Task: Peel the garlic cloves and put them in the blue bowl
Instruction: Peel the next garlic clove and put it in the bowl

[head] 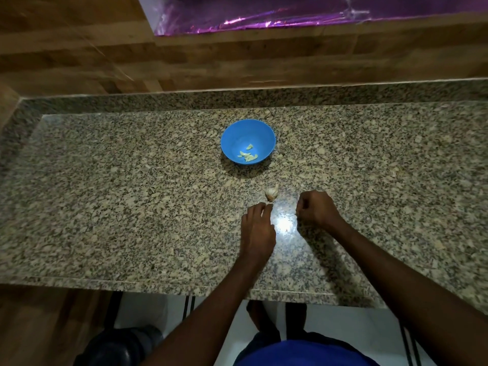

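bare forearms (pixel 390 265), blue shirt (pixel 303 352)

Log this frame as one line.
left hand reaching for garlic bulb | right hand curled, contents unclear | blue bowl holds peeled cloves

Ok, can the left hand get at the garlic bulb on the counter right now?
Probably yes: the left hand has its fingertips just short of the garlic bulb, with only bare counter between them.

Dim, overhead glare, soft wide-angle edges
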Demonstrator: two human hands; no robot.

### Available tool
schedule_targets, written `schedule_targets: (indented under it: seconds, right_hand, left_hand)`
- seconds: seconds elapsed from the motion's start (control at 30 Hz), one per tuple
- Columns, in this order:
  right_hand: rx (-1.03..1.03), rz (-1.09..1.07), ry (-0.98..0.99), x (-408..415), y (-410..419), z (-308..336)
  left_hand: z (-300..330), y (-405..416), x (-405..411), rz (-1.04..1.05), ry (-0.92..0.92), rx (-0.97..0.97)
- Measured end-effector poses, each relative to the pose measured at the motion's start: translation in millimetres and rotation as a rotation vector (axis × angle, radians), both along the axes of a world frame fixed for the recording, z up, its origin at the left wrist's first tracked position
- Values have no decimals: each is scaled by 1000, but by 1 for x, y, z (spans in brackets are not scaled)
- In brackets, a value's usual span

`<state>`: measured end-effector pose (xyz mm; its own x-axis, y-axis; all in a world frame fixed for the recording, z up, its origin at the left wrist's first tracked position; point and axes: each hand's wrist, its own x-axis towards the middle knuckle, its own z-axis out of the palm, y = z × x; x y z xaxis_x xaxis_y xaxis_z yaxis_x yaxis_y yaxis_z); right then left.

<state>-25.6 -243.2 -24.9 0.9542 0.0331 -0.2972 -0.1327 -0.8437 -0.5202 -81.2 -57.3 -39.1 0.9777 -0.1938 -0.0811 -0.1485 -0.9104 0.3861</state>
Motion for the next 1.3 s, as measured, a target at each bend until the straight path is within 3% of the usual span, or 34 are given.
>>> schedule_targets:
  seconds: [0.13, 0.27, 0.43, 0.63, 0.73, 0.87, 1.0, 1.3]
  right_hand:
    - [-33, 11, 186, 24, 1, 14]
    - [-207, 3, 303, 32, 15, 25]
    - [-302, -107, 146, 19, 47, 28]
    - [-431, 42, -94, -6, 60, 15]
    - [-381, 2, -105, -19, 56, 11]
    - [-108, -245, -56, -23, 26, 7]
    - [18, -271, -37, -19, 9, 4]
    - [-176, 36, -97, -22, 12, 2]
  left_hand:
    - [-4, 0, -1, 4, 15, -8]
    - [-6, 2, 0, 9, 19, -27]
    - [-7, 6, -2, -7, 20, -47]
    - [-9, 8, -3, -17, 1, -70]
    - [-11, 7, -4, -32, -5, -54]
    - [-13, 5, -4, -30, -10, -20]
    - [-16, -2, -7, 18, 9, 24]
    - [-12, -16, -17, 91, 22, 1]
